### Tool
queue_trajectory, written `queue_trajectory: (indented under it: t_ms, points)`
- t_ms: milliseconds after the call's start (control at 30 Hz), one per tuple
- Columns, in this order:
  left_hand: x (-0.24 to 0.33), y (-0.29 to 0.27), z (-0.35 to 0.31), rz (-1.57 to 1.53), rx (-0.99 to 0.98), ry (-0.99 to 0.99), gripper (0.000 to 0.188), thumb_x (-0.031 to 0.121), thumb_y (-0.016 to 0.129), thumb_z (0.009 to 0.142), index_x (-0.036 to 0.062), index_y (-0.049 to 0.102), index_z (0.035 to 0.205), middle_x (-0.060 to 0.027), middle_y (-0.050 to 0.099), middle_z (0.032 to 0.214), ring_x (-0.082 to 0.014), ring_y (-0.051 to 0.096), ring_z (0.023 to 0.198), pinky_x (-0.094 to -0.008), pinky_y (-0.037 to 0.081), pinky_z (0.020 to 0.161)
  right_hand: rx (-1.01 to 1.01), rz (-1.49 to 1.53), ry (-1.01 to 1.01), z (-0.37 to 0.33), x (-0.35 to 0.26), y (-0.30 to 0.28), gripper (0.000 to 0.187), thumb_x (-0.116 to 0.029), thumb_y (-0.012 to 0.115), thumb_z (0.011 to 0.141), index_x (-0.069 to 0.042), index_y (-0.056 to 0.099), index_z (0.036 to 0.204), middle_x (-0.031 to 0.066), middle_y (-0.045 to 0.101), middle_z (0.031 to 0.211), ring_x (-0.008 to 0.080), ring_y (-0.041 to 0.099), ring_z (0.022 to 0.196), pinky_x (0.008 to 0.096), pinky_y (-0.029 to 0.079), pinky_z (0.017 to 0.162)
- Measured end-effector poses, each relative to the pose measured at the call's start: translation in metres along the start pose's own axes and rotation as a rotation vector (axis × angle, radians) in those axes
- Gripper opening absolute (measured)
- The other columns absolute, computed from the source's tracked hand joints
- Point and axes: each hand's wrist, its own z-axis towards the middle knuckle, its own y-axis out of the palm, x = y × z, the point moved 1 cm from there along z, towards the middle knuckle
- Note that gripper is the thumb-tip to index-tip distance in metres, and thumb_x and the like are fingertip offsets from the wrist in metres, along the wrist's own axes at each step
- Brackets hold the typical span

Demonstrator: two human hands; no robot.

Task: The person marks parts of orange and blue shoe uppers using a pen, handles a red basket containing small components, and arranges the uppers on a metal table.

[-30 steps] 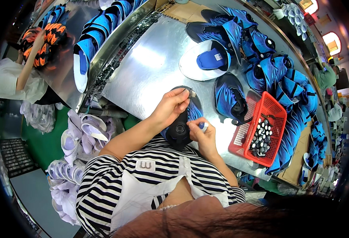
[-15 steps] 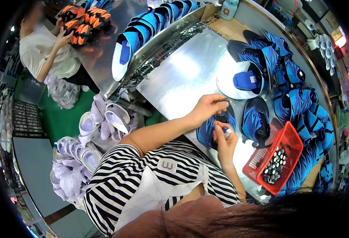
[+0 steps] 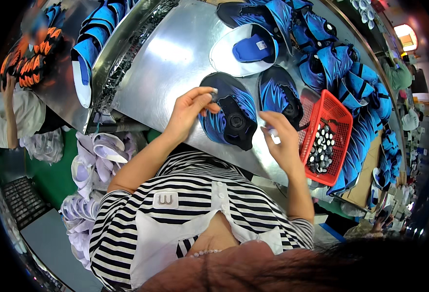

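Blue-black shoe upper (image 3: 230, 109): on near side of surface (image 3: 141, 87).
Left hand (image 3: 191, 108): by its left edge; grip unclear.
Right hand (image 3: 282, 138): apart, curled around white item (image 3: 276, 138).
Handling: probably light, soft; best held by sides.

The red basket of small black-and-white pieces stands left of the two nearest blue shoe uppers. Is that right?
Wrong side: the head view shows the red basket of small black-and-white pieces standing right of the two nearest blue shoe uppers.
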Motion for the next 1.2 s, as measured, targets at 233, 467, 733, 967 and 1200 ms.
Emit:
queue_trajectory:
  t_ms: [233,467,733,967,1200]
  points:
    - [-0.033,0.022,0.007,-0.174,-0.032,-0.054,0.026,0.023,0.06,0.096,0.0,0.067,0.107,-0.0043,0.059,0.115,-0.0128,0.052,0.11,-0.0277,0.038,0.098,-0.348,-0.263,-0.473,0.046,0.008,0.02,0.06,-0.002,0.071,0.059,-0.001,0.057,0.118,0.01,0.06,0.114,0.0293,0.058,0.103,0.0372,0.051,0.085]
    - [-0.032,0.02,0.009,-0.167,-0.019,-0.167,0.039,0.038,0.054,0.098,0.0032,0.064,0.112,-0.0014,0.063,0.101,-0.0095,0.054,0.093,-0.0255,0.04,0.088,-0.397,-0.269,-0.595,0.059,0.017,0.018,0.06,-0.01,0.076,0.059,-0.004,0.056,0.116,0.0083,0.061,0.113,0.0286,0.059,0.101,0.0372,0.053,0.08]
    - [-0.029,0.022,0.008,-0.23,0.014,-0.196,0.043,0.04,0.054,0.098,0.0014,0.064,0.112,-0.0025,0.064,0.099,-0.0101,0.055,0.093,-0.0264,0.041,0.085,-0.068,-0.149,-0.399,0.042,0.028,0.047,0.046,-0.007,0.076,0.06,-0.004,0.057,0.102,0.0097,0.061,0.106,0.029,0.058,0.099,0.039,0.052,0.077]
    - [-0.028,0.029,0.009,-0.257,0.045,-0.223,0.025,0.026,0.066,0.092,0.002,0.068,0.099,-0.0023,0.063,0.101,-0.0104,0.055,0.099,-0.025,0.041,0.09,0.192,-0.018,-0.258,0.027,0.017,0.065,0.038,0.002,0.074,0.053,-0.003,0.057,0.087,0.0106,0.058,0.093,0.0301,0.055,0.085,0.0375,0.046,0.07]
    - [-0.037,0.023,0.01,0.551,-0.088,0.26,0.018,0.018,0.064,0.09,0.0037,0.067,0.1,-0.0095,0.062,0.112,-0.0216,0.058,0.103,-0.0313,0.045,0.087,0.389,-0.044,-0.214,0.012,0.021,0.083,0.033,0.002,0.076,0.058,-0.003,0.063,0.088,0.0088,0.061,0.084,0.0283,0.057,0.079,0.0359,0.047,0.065]
